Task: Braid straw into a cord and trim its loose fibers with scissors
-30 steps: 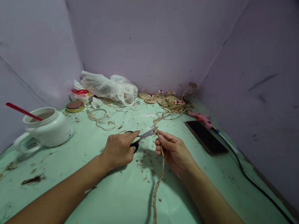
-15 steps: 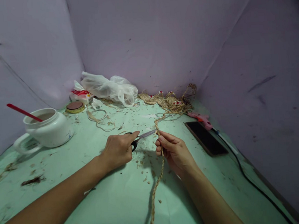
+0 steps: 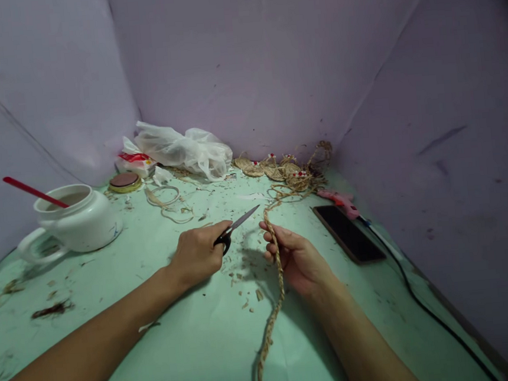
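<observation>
My left hand is closed round the black handles of a pair of scissors. The blades look closed and point up and right, a little short of the braided straw cord. That cord runs across the curled fingers of my right hand, which holds it loosely. From there it drops to the bottom edge of the view, and its far end trails toward a heap of woven straw discs with red and white bits on them.
A white mug with a red stick stands left. Behind lie a round tin, a plastic bag and a ring of wire. At right are a phone, a pink corded tool and its black cable. Straw scraps litter the green surface.
The scissor tips have drawn back from the cord, where they were touching or nearly touching it. My right hand's pinch has loosened, and the cord now shows across its fingers.
</observation>
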Tool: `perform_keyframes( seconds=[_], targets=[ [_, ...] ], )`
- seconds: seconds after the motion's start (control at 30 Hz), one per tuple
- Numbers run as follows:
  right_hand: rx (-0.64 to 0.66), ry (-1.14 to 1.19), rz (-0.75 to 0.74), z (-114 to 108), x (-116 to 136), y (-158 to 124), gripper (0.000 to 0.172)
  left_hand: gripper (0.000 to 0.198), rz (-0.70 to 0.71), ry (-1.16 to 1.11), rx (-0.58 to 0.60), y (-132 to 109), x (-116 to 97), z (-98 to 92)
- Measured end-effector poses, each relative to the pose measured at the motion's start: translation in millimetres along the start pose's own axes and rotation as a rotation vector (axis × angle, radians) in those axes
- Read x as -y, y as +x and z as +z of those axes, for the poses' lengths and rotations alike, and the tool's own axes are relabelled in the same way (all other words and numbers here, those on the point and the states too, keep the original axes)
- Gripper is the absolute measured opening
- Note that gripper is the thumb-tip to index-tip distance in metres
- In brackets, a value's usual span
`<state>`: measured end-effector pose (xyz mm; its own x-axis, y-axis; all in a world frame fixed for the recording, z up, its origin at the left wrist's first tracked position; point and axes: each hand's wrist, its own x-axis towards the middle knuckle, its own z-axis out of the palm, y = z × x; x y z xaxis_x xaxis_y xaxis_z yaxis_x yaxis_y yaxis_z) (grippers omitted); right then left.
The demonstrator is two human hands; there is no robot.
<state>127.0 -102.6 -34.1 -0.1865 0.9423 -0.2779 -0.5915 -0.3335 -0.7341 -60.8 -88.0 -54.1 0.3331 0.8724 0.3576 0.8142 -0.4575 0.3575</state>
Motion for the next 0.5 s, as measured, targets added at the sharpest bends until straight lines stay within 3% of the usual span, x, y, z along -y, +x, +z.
perform_keyframes(
  seconds=[0.13, 0.33, 0.5],
  targets=[
    [-0.046, -0.042, 0.021, 0, 0, 0, 0.026, 0.041, -0.012, 0.007, -0.009, -1, -2, -0.5],
    [-0.398, -0.370, -0.296, 1, -9, 3, 0.022, 0.047, 0.065, 0.093, -0.007, -2, -2, 1.2],
    [-0.429, -0.449, -0.338, -1, -12, 5, 0.018, 0.050, 0.117, 0.136, 0.019, -3, -2, 2.1]
  ],
)
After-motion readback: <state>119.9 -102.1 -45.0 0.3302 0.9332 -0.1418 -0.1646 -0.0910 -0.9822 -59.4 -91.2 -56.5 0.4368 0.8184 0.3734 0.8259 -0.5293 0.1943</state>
